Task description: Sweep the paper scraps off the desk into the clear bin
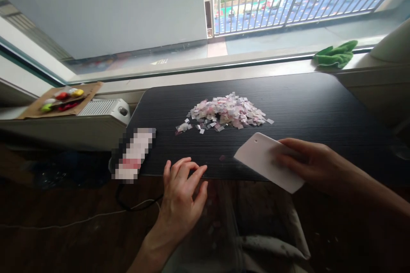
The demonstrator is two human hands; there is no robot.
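Observation:
My right hand [301, 162] grips a flat white scraper-like card [256, 158] with a small hole near one corner. The card is tilted over the table's front edge, at the right. My left hand [185, 187] is at the front edge of the table, fingers bent and apart, with nothing in it. Beyond both hands a heap of small white and pinkish square pieces [230, 111] lies on the dark table [307, 106]. A few loose squares are scattered at the heap's near side. One faint pinkish piece [222, 158] lies between my hands.
A blurred-out phone-like object [134, 153] lies at the table's left edge, a cable below it. Behind stand a radiator [109, 108] and a cardboard sheet [35, 108] with colourful items. A green cloth [336, 54] rests on the windowsill. Clear plastic hangs below the front edge.

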